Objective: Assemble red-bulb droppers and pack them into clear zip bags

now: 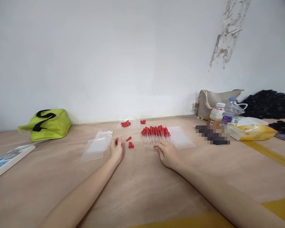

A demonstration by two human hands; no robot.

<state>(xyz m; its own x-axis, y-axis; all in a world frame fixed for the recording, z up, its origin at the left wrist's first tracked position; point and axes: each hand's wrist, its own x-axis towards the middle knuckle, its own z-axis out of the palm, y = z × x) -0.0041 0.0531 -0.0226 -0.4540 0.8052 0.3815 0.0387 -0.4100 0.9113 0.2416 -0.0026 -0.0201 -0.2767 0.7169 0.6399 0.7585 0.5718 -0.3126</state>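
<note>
My left hand (pixel 116 149) is closed, with a bit of red showing at its fingertips, like one of the red rubber bulbs. Just right of it, a few loose red rubber bulbs (pixel 131 145) lie on the table. My right hand (pixel 166 153) has its fingers pinched at the end of a clear dropper tube (pixel 148 146), which lies at the near edge of a row of droppers (pixel 155 131). Those droppers have clear tubes pointing towards me and red bulbs at the far end. Fingers partly hide the tube's right end.
Clear plastic bags (pixel 95 148) lie left of my left hand, another bag (pixel 181 137) right of the droppers. More red bulbs (pixel 125 123) lie on plastic near the wall. A lime-green bag (pixel 51 125) stands left; bottles (pixel 217 114), a tissue pack (pixel 254 131) and a beige bag (pixel 204 106) stand right.
</note>
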